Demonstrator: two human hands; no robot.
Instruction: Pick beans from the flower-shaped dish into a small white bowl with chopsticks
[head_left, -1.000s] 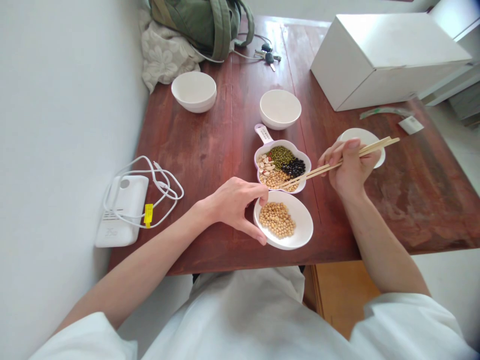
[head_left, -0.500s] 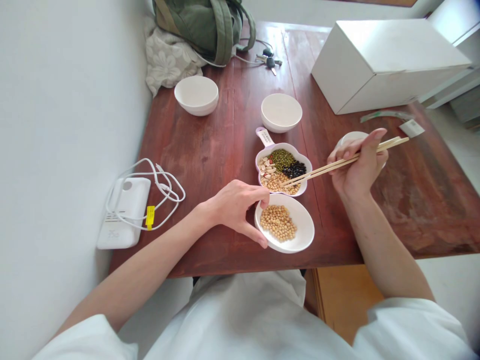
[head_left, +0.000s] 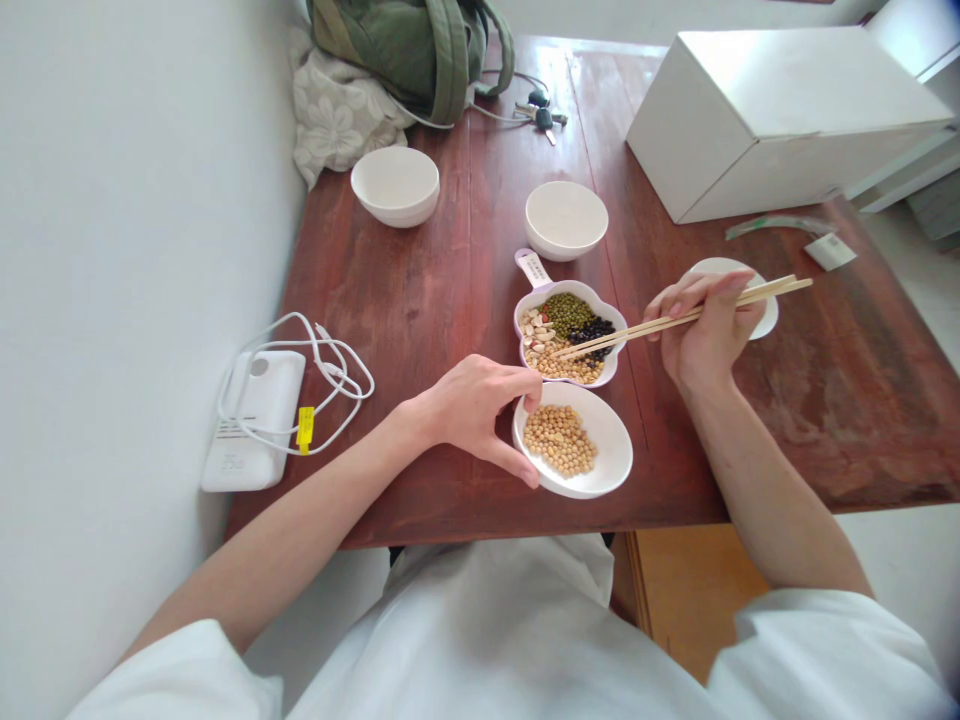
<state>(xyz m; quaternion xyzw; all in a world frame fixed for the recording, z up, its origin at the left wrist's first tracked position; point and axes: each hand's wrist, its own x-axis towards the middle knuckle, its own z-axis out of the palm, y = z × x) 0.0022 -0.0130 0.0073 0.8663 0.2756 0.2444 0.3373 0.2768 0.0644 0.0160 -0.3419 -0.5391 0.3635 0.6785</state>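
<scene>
My left hand (head_left: 487, 410) grips the left rim of a white bowl (head_left: 613, 455) between thumb and fingers. A heap of soybeans (head_left: 559, 440) lies in that bowl. Just behind it, touching or nearly so, is a flower-shaped dish (head_left: 616, 368) with a short handle, holding mung beans (head_left: 567, 316), black beans (head_left: 591, 338), peanuts (head_left: 537, 332) and more soybeans (head_left: 564, 366). My right hand (head_left: 705, 330) is closed round a pair of wooden chopsticks (head_left: 637, 331), whose tips are at the soybeans in the dish. Whether the tips hold a bean cannot be made out.
White bowls stand behind the dish (head_left: 566, 225) and at the back left (head_left: 395, 190); another white bowl (head_left: 766, 318) is partly behind my right hand. A power bank (head_left: 251, 420) with a cable lies left. Keys (head_left: 544, 118), a green bag (head_left: 397, 50) and a white box (head_left: 750, 130) are farther back.
The chopstick tips have shifted slightly left and up within the soybeans of the dish. My right hand has moved a little left, showing more of the bowl behind it. My left hand keeps its grip.
</scene>
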